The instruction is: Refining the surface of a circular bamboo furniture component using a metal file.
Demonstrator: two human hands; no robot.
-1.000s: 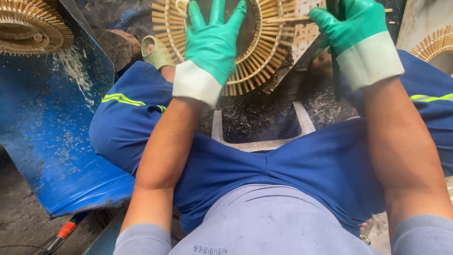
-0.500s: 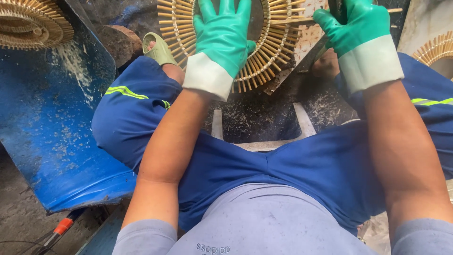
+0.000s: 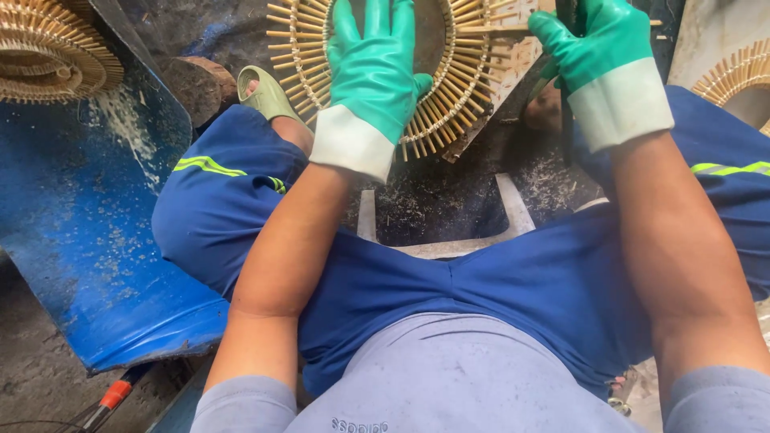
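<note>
Head view: left hand [image 3: 377,76] flat, open on round bamboo frame [image 3: 465,88]; right hand [image 3: 597,48] fisted around dark tool [image 3: 565,16].

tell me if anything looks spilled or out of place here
Yes: pale sawdust and wood shavings are scattered over the dark floor between the person's knees, and more streaks down the blue plastic sheet at left. The round sunburst frame of bamboo sticks under the left hand looks evenly spaced, not broken.
</note>
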